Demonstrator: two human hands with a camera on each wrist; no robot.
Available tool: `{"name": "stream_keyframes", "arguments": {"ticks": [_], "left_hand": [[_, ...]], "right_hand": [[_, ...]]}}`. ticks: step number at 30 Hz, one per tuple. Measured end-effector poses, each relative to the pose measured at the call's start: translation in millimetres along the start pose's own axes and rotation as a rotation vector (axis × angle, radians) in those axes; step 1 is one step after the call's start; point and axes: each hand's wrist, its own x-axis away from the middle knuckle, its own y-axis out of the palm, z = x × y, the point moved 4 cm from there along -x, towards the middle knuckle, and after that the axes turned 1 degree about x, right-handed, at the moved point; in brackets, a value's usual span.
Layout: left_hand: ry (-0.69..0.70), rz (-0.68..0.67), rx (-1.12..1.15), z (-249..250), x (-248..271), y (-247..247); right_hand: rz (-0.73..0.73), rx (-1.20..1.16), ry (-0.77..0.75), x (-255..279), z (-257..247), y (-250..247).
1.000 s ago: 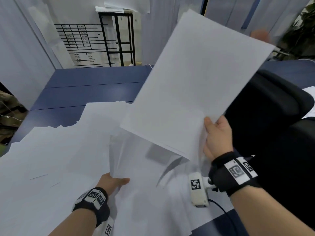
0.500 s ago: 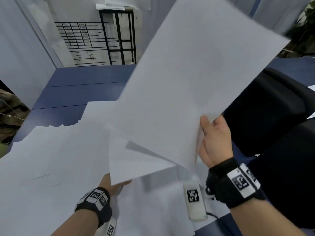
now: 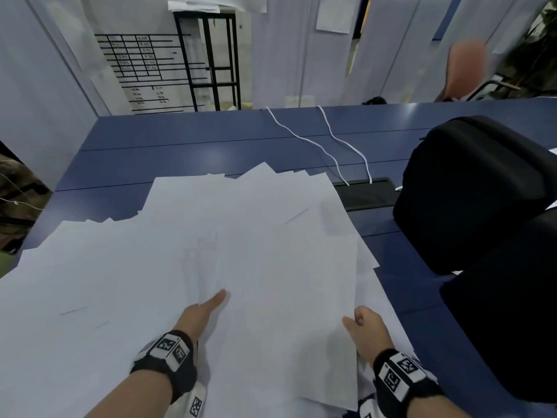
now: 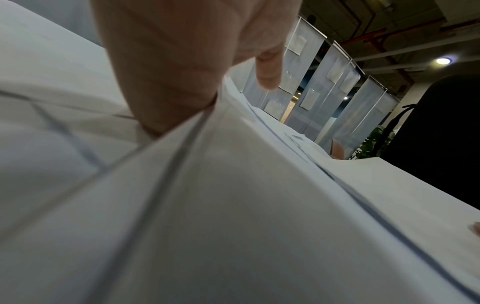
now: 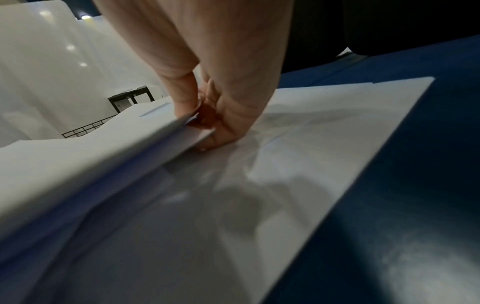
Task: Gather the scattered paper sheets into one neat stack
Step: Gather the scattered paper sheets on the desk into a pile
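Both hands on the top bundle of paper, laid over the heap.

My right hand (image 3: 366, 327) pinches the bundle (image 3: 280, 282) at its near right edge; my left hand (image 3: 200, 315) has fingers tucked under its left side, thumb out flat. Its long axis runs away from me across the blue table (image 3: 180, 140).

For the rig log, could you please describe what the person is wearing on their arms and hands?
Both forearms are bare, with no sleeves or gloves. The left hand and right hand each have a black wrist strap carrying white tags printed with black square-pattern markers. Below each wrist hangs a white camera unit bearing a similar marker.
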Motion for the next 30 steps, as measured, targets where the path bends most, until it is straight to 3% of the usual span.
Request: {"name": "stream_keyframes", "arguments": {"ticks": [6,18,26,30], "left_hand": [[0.070,0.056,-0.235,3.9,3.2,-3.1],[0.100,0.048,-0.208,6.4,8.8,-1.9],[0.147,0.089,-0.135,1.6,5.6,-0.2],[0.197,0.081,-0.154,-2.3,11.8,8.8]], "right_hand": [[-0.107,0.109,-0.023,-6.5,-7.9,0.1],[-0.202,0.316,-0.047,4.2,-32.9,5.5],[-0.291,0.385,-0.067,23.4,-40.2,35.7],[-0.346,0.547,-0.080,35.3,-37.2,55.8]]}}
